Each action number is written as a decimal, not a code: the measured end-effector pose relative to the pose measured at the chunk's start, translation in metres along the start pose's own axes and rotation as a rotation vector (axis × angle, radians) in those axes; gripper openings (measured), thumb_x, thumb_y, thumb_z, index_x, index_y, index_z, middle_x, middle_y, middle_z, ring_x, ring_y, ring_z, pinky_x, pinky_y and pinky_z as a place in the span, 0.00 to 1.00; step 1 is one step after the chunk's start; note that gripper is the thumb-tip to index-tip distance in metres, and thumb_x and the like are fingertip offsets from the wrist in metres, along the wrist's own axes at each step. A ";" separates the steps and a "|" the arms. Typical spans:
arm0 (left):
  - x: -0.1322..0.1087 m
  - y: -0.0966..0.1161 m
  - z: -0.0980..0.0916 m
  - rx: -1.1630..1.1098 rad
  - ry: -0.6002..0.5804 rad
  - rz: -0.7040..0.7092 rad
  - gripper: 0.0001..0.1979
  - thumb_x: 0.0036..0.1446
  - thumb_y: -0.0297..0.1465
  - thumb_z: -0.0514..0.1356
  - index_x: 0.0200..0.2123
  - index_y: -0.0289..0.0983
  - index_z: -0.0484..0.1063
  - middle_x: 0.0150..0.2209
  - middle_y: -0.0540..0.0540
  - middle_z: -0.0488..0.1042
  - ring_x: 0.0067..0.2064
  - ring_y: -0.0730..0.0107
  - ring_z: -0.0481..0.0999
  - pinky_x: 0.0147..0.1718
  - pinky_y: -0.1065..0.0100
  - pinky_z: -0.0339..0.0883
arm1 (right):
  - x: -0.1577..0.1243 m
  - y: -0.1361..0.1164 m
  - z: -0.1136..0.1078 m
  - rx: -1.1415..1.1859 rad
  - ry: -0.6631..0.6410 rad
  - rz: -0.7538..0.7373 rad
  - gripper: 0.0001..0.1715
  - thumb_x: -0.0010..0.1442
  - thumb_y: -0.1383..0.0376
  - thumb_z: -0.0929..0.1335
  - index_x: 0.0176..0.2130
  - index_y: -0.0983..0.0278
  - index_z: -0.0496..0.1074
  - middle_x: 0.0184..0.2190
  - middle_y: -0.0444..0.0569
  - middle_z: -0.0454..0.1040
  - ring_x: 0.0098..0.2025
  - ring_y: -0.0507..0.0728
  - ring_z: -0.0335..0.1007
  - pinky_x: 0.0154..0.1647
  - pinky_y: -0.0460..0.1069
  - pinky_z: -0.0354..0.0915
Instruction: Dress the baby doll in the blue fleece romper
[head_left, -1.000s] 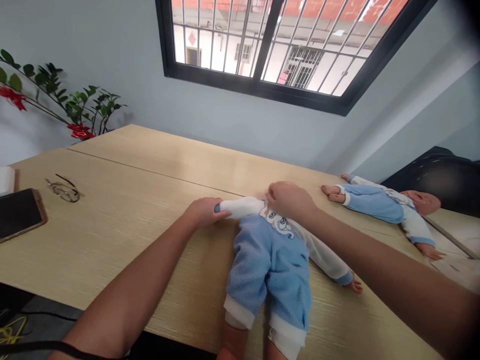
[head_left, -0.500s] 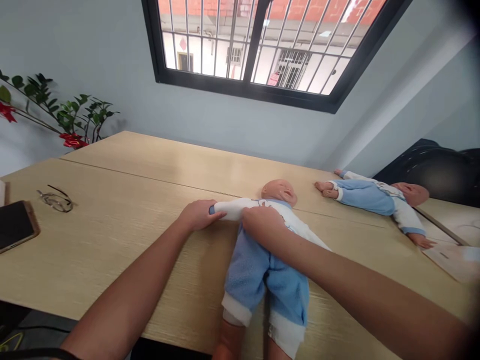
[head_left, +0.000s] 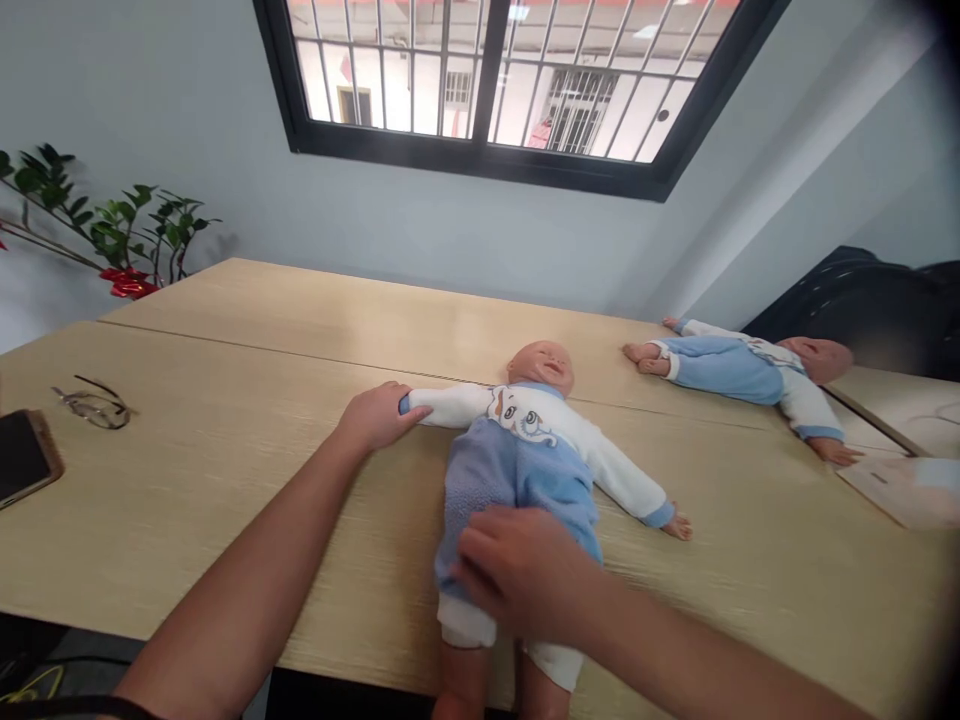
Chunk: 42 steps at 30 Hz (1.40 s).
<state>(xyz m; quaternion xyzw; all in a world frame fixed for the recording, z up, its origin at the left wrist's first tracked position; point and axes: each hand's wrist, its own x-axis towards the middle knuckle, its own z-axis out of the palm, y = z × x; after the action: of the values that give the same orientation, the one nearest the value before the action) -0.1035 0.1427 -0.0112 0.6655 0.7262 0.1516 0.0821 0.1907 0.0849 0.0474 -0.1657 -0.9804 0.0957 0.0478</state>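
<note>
A baby doll (head_left: 525,450) in a white top and blue fleece trousers lies on its back on the wooden table (head_left: 225,440), feet over the near edge. My left hand (head_left: 373,417) is closed round the cuff of the doll's outstretched arm. Lower down, my right hand (head_left: 517,570) lies on the blue trouser legs with its fingers curled against the fabric. The doll's other arm is stretched out to the right, bare hand on the table.
A second doll (head_left: 742,370) in the same clothes lies at the back right. Glasses (head_left: 91,405) and a dark phone (head_left: 22,456) are at the left. A plant (head_left: 112,235) stands at the far left corner. Paper (head_left: 900,488) lies at the right edge.
My right hand has slid from the doll's head, over its chest, down to the trouser legs. The left hand keeps hold of the doll's arm.
</note>
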 end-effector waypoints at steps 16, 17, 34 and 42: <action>0.000 0.077 -0.021 -0.054 0.360 0.351 0.17 0.69 0.41 0.54 0.52 0.38 0.73 0.52 0.40 0.77 0.56 0.52 0.72 0.58 0.52 0.64 | -0.065 0.136 -0.013 0.534 0.242 0.551 0.17 0.66 0.55 0.66 0.30 0.61 0.67 0.28 0.44 0.70 0.31 0.55 0.63 0.31 0.50 0.57; 0.003 0.097 -0.024 -0.094 0.329 0.450 0.15 0.69 0.40 0.55 0.51 0.39 0.73 0.52 0.41 0.77 0.55 0.54 0.72 0.58 0.54 0.64 | -0.067 0.135 -0.014 0.546 0.255 0.525 0.16 0.66 0.56 0.66 0.29 0.61 0.66 0.28 0.44 0.69 0.32 0.55 0.63 0.32 0.50 0.57; 0.021 0.193 -0.024 -0.121 -0.211 0.563 0.22 0.57 0.45 0.68 0.49 0.41 0.71 0.47 0.45 0.78 0.47 0.57 0.76 0.42 0.61 0.67 | -0.068 0.134 -0.003 1.094 0.553 0.477 0.17 0.69 0.52 0.66 0.34 0.61 0.68 0.32 0.44 0.67 0.34 0.54 0.59 0.35 0.49 0.56; 0.032 0.188 -0.025 -0.107 -0.105 0.651 0.02 0.59 0.29 0.61 0.37 0.40 0.73 0.35 0.48 0.78 0.38 0.63 0.75 0.36 0.64 0.64 | -0.073 0.141 -0.003 1.015 0.521 0.497 0.16 0.68 0.53 0.67 0.35 0.62 0.69 0.30 0.42 0.65 0.32 0.53 0.58 0.32 0.49 0.55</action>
<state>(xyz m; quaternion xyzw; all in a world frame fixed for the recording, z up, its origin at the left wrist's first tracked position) 0.0622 0.1849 0.0765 0.8643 0.4611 0.1732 0.1016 0.3041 0.1920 0.0170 -0.3634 -0.7010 0.5144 0.3347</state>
